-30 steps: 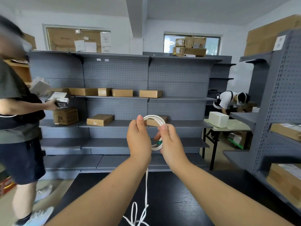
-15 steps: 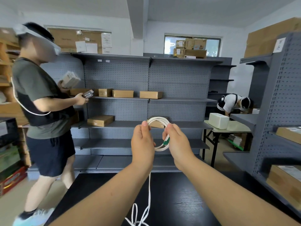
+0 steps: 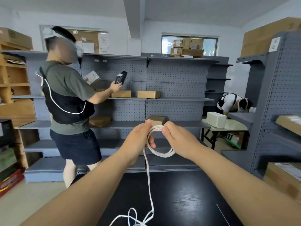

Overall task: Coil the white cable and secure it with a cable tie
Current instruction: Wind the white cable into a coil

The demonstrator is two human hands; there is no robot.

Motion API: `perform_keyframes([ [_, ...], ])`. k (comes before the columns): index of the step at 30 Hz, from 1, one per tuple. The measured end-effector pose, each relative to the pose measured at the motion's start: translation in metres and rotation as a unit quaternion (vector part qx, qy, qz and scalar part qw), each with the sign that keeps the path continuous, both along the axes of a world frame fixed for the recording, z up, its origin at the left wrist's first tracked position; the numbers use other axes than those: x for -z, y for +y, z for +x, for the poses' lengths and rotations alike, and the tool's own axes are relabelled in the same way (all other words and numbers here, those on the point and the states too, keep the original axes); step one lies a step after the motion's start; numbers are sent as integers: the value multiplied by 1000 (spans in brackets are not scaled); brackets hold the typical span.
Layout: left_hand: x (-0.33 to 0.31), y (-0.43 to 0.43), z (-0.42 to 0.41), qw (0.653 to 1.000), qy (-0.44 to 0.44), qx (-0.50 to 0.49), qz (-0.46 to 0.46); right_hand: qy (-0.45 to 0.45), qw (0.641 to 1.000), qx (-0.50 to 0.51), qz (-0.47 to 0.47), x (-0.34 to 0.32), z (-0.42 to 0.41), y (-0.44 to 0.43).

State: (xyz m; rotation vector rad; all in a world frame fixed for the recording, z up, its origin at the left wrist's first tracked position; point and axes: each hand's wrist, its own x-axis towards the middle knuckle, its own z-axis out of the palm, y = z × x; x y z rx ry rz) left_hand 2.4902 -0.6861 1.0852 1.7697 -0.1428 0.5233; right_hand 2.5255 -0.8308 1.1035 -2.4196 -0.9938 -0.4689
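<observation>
Step in hand, by the look of it: winding, not yet tying. The thin white cable [image 3: 162, 154] forms a small multi-turn ring held in the air above the black wood-grain bench [image 3: 187, 193], in front of the person. Both hands are clamped on it & close together: the left hand [image 3: 138, 141] grips the ring's left side w/ fingers curled through the opening, and the right hand [image 3: 180, 142] pinches its top-right btwn thumb & fingers. The ring stands roughly upright, open face toward the wearer, so its axis runs fwd toward the grey pegboard shelving [image 3: 162, 79]. From the ring's lower left a free tail [image 3: 149, 185] drops near-vertical to the bench, long axis top-to-bottom w/ a slight lean right, ending in slack loops [image 3: 133, 216] at the near edge. A fair length is thus left to wind. The next move prob. calls for the right hand to let go, fetch slack from the tail & lay another turn over the ring, w/ the left hand holding the turns bunched; the slack loops may snag. A thin pale strip [image 3: 222, 214] lies on the bench to the right, well apart from the cable. It is poss. the cable tie, but too thin to tell.
</observation>
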Motion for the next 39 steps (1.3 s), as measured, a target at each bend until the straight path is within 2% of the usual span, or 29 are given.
perform_keyframes([
  [1, -1, 2, 0, 1000, 4, 4, 24, -10, 1000, -1, -14, -1, 0, 0],
  [3, 1, 2, -2, 1000, 13, 12, 15, -17, 1000, 2, 16, -1, 0, 0],
  [8, 14, -16, -3, 994, 3, 11, -113, -24, 980, 32, 197, 13, 5, 12],
  [10, 17, -23, -3, 990, -4, -6, -144, -1, 951, 50, 306, 21, 6, 19],
  [13, 20, -35, -3, 986, -17, -27, -162, 62, 883, 90, 457, 26, 11, 29],
  [17, 25, -46, 2, 979, -42, -91, -177, 150, 817, 121, 543, 29, 15, 41],
  [24, 21, -58, 9, 946, -95, -211, -227, 238, 779, 91, 572, 34, 7, 53],
  [33, 13, -41, 25, 951, -113, -258, -128, 316, 741, 57, 590, 34, 8, 57],
  [36, 11, -28, 29, 949, -114, -283, -78, 358, 746, 33, 561, 34, 10, 56],
  [39, 9, -17, 31, 950, -118, -286, -37, 380, 769, 6, 515, 32, 12, 49],
])
